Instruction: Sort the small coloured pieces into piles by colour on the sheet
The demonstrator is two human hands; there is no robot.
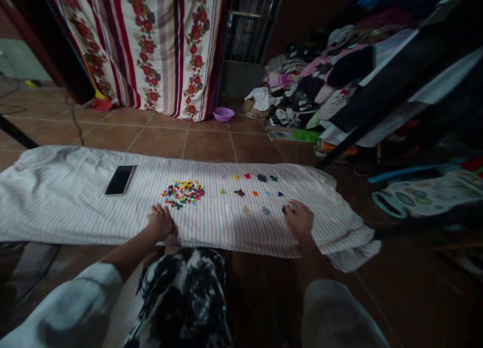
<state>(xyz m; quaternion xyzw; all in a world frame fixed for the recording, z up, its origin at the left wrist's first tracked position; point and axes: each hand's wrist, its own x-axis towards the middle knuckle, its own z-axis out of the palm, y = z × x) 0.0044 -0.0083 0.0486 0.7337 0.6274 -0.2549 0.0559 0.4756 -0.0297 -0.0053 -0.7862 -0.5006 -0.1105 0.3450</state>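
Observation:
A pile of small multicoloured pieces lies on the striped cloth. To its right, small groups sorted by colour form three rows, among them dark grey, brown, beige and grey-blue ones. My left hand rests on the cloth just below the pile, fingers apart, holding nothing. My right hand is at the right end of the lowest row, its fingertips at a small dark cluster; whether it grips a piece is too small to tell.
A phone lies left of the pile. Beyond the cloth are a flowered curtain, a purple basin and a heap of clothes. Dark slanting bars stand at right, beside a patterned plastic item.

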